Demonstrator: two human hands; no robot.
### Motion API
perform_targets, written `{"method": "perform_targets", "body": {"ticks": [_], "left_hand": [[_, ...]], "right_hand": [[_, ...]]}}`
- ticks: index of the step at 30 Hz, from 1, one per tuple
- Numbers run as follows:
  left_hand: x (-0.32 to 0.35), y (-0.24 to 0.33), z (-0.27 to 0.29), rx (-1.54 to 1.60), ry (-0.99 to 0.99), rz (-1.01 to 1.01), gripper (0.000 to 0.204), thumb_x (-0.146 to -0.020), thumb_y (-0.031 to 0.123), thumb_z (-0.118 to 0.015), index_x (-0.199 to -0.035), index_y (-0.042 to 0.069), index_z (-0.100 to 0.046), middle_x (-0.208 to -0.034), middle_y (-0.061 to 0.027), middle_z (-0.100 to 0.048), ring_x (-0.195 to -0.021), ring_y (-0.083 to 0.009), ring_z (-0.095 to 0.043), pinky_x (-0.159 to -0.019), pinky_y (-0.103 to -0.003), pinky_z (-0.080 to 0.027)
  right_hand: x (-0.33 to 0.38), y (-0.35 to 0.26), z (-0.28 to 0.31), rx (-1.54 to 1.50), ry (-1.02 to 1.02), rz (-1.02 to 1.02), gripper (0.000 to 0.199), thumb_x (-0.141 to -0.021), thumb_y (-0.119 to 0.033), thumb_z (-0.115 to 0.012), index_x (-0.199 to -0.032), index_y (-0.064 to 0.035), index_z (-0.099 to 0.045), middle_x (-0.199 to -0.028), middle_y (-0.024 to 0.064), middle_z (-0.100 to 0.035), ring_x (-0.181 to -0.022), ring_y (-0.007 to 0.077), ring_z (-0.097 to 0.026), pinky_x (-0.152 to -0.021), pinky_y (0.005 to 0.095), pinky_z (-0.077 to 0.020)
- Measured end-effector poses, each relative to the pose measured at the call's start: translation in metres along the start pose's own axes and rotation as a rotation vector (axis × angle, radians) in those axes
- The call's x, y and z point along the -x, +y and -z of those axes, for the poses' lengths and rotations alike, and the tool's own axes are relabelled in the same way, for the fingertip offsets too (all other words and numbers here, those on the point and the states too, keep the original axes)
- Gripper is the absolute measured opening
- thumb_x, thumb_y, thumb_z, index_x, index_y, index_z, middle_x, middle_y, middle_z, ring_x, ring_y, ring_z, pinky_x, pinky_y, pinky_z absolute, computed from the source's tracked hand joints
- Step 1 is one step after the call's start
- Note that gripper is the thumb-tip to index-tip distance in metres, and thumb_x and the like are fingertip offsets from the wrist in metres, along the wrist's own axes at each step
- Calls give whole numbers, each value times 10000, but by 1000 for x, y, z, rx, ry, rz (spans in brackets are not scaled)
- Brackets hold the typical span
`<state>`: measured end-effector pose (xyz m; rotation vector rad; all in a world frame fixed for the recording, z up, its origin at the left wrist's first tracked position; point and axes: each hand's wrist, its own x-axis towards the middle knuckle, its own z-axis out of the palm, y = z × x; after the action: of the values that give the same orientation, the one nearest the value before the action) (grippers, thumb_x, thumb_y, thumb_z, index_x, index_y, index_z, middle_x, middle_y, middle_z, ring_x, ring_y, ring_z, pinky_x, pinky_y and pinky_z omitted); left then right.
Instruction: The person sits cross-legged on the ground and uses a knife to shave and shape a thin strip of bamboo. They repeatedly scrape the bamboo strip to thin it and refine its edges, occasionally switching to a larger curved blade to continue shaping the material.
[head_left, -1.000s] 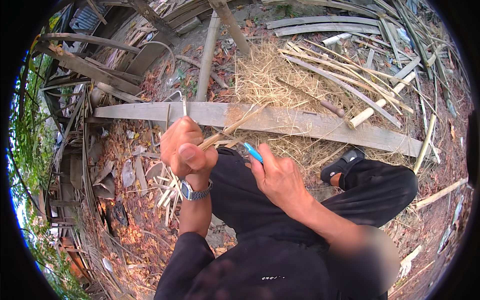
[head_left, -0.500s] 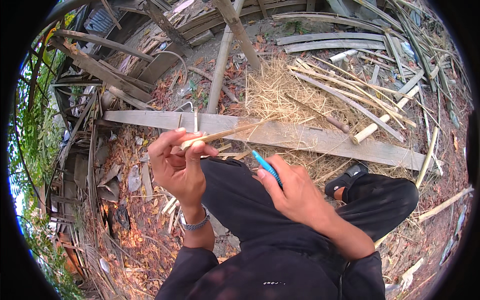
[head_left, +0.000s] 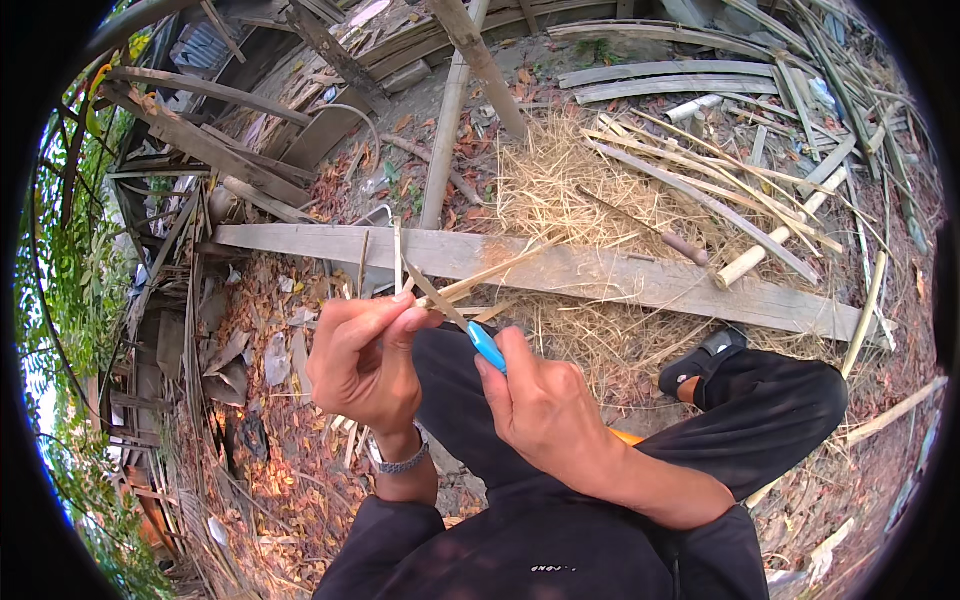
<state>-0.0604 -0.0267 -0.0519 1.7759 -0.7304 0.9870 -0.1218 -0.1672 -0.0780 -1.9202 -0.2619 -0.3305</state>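
Now the left hand has lifted its pinched bamboo strip higher than a second ago. The right hand, gripping a blue-handled knife, lays the blade against it, so shaving looks underway.

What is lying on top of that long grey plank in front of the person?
On the plank lie dry straw and thin bamboo strips. The strip in the left hand crosses over it. The straw hides part of the plank's far edge.

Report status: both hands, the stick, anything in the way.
Left hand pinching thin bamboo stick. Right hand gripping blue-handled knife, blade against stick. Wooden plank beyond; nothing blocking.
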Motion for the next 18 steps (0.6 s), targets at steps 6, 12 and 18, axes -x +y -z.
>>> {"method": "perform_targets", "body": {"ticks": [6, 12, 18], "left_hand": [[4, -4, -1, 10, 2, 21, 100, -812, -74, -682, -907, -58, -653, -817, -136, -626, -658, -179, -658, -584, -244, -545], [-4, -12, -1, 161, 80, 143, 43, -858, -57, -641, -890, -60, -612, -890, -126, -575, -681, -166, -655, -610, -245, -557], [-4, -4, -12, 209, 10, 122, 71, -840, -92, -639, -898, -62, -610, -877, -127, -568, -689, -177, -649, -611, -259, -574]], "right_hand": [[10, 60, -7, 360, -63, -187, 179, -939, -153, -538, -932, 22, -500, -669, 196, -614, -625, 378, -641, -534, 470, -506], [50, 149, 8, 302, -74, -499, 310, -990, -236, -441, -971, 54, -548, -716, 295, -602, -726, 485, -600, -639, 539, -456], [2, -1, 52, -154, -62, -171, 282, -995, -244, -468, -918, 27, -474, -545, 235, -520, -529, 441, -549, -485, 496, -391]]}}
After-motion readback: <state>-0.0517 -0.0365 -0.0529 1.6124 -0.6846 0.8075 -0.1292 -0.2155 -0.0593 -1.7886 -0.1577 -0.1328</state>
